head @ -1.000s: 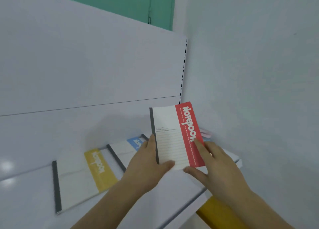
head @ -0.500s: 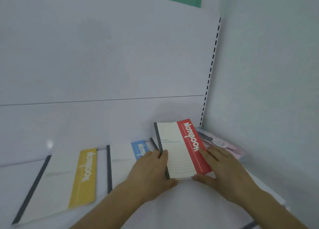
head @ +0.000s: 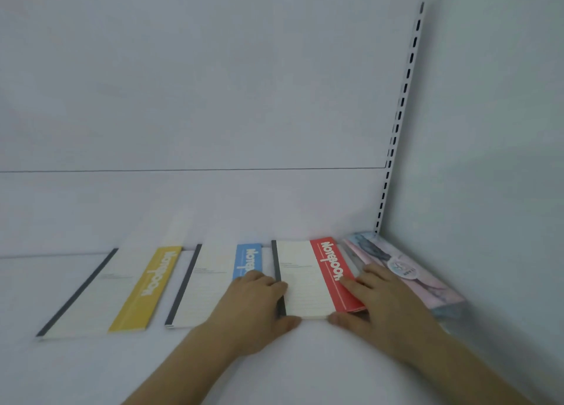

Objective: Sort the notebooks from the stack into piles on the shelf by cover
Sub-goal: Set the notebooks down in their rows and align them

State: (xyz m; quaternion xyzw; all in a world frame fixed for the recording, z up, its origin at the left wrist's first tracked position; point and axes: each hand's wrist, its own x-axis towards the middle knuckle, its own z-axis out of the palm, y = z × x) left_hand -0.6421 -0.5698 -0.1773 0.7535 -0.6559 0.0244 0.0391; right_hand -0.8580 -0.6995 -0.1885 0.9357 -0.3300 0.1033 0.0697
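Hands frame the red-banded notebook point(head: 311, 278) at the near edge of the white shelf point(head: 274, 368): the left hand point(head: 253, 307) curls round the dark spine, thumb under the near corner, while the right hand point(head: 375, 300) lays its fingers on the red band and hooks its thumb against the near edge, so both appear to grip the same book. It lies flat, or very nearly so, on the shelf board, which marks the placing step of the sort as almost done; the next move likely calls for both hands to let go and return to the stack for another cover. Beyond the left hand lies the blue-banded notebook point(head: 213, 282), partly hidden, and further left the yellow-banded notebook point(head: 122, 291), each lying apart. Just beside the right hand, in the corner, sits a pink patterned pile point(head: 406, 273). Compared with 1.0 s ago, the red book has dropped from a raised tilt to the shelf surface, and the view has swung so that 3 banded covers line up side by side.
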